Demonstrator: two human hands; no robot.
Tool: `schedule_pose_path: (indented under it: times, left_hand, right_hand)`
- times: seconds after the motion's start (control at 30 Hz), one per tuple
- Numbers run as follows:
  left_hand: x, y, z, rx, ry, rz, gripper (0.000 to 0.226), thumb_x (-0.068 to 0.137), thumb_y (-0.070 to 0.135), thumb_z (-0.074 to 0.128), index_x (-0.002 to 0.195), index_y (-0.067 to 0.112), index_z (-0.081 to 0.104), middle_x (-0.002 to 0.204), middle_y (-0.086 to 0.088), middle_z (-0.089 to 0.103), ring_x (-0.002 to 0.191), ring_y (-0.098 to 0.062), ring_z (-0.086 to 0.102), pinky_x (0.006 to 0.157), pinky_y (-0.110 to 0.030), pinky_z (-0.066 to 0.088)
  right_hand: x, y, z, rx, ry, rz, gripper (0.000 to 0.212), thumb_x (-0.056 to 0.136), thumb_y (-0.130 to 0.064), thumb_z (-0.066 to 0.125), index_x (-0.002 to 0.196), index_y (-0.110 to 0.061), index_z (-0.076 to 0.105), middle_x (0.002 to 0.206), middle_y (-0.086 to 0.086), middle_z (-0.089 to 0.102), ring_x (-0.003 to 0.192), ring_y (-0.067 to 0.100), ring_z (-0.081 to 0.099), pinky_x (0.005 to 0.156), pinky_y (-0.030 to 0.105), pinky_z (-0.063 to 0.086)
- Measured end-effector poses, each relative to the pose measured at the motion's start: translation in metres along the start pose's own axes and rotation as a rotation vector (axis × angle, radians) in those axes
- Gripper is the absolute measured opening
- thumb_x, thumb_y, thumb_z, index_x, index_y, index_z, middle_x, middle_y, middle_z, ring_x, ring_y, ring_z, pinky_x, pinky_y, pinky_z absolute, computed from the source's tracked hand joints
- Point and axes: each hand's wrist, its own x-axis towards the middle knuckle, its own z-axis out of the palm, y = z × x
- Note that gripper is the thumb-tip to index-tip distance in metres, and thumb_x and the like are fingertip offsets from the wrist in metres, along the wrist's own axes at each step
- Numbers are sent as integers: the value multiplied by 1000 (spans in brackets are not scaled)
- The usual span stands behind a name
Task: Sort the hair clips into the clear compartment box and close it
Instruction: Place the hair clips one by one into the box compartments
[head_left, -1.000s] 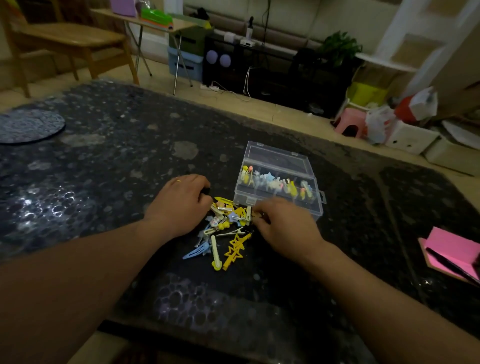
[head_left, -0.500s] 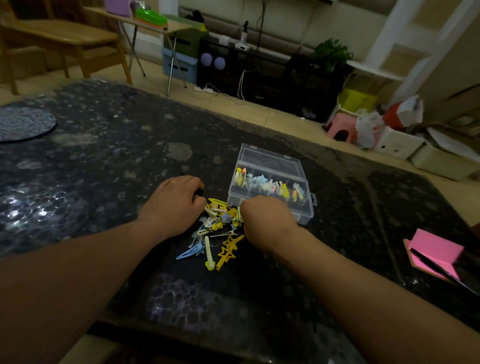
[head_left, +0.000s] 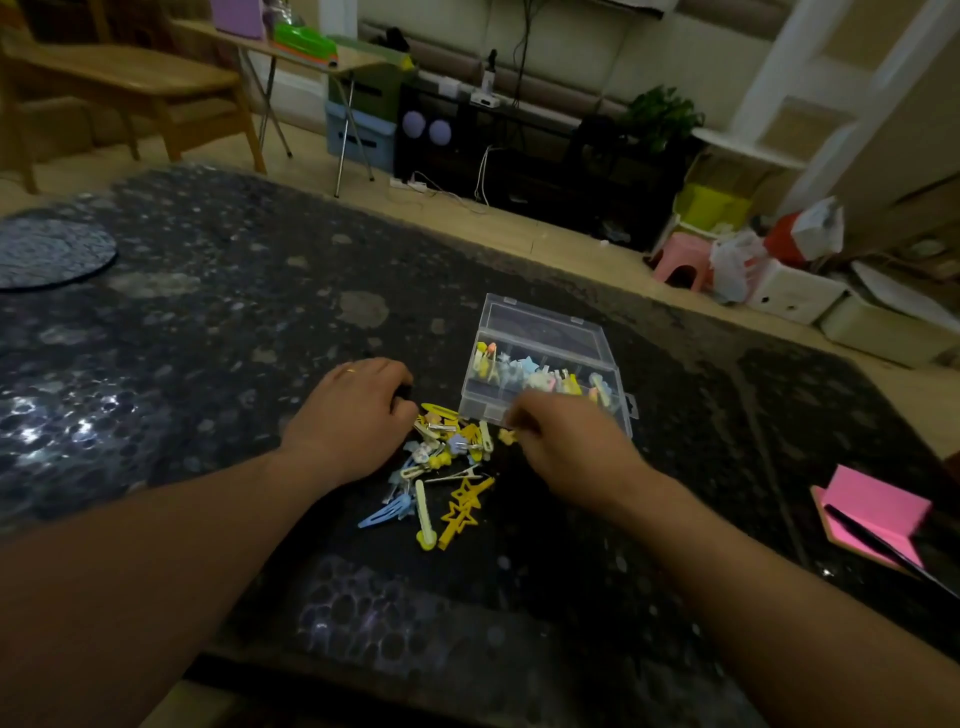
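Note:
A clear compartment box (head_left: 621, 382) stands open on the dark table, its lid (head_left: 540, 325) tilted back and several small coloured clips in the front compartments. A loose pile of hair clips (head_left: 449, 449) lies just left of and in front of it, including a yellow star clip (head_left: 465, 506) and a blue snap clip (head_left: 387, 515). My right hand (head_left: 569, 449) hovers at the box's front left corner and pinches a small yellow clip (head_left: 506, 435) at its fingertips. My left hand (head_left: 350, 413) rests at the pile's left edge with fingers curled; a small dark thing shows at its fingertips.
A pink notepad (head_left: 875, 512) with a black pen (head_left: 883, 545) lies at the table's right edge. A round dark mat (head_left: 49, 252) sits far left. Beyond the far edge are the floor, a pink stool (head_left: 680, 262), boxes and wooden furniture.
My right hand has drawn back from the pile toward the box's front corner, now with a small yellow clip at its fingertips. My left hand stays at the pile's left edge.

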Motion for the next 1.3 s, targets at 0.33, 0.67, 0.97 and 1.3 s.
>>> schedule_pose_path:
  times: [0.33, 0.67, 0.97, 1.3]
  left_hand:
    - [1, 0, 3, 13, 32, 10, 33, 93, 33, 46, 119, 23, 63, 118, 3, 67, 109, -18, 58, 102, -38, 43]
    - [0, 1, 1, 4, 11, -4, 32, 96, 31, 45, 121, 22, 63, 121, 3, 65, 112, -18, 57, 105, -38, 41]
    - [1, 2, 2, 11, 12, -7, 32, 95, 32, 45, 119, 22, 64, 120, 3, 66, 111, -17, 58, 102, -37, 42]
    - [0, 3, -1, 7, 1, -6, 45, 90, 39, 35, 118, 21, 65, 120, 2, 67, 111, -18, 59, 103, -38, 42]
  right_hand:
    - [49, 95, -63, 137, 174, 412, 6, 98, -19, 75, 104, -18, 73, 103, 1, 73, 94, 17, 66, 83, 38, 56]
    - [73, 105, -39, 52, -19, 410, 7, 99, -22, 75, 95, -18, 80, 96, 1, 75, 80, 9, 63, 71, 29, 47]
    - [50, 88, -27, 0, 208, 356, 15, 104, -27, 63, 102, -20, 76, 99, 0, 74, 84, 15, 65, 74, 36, 56]
    - [-20, 36, 6, 64, 247, 144, 11, 103, -26, 65, 105, -25, 76, 93, -6, 77, 74, 8, 66, 68, 27, 53]
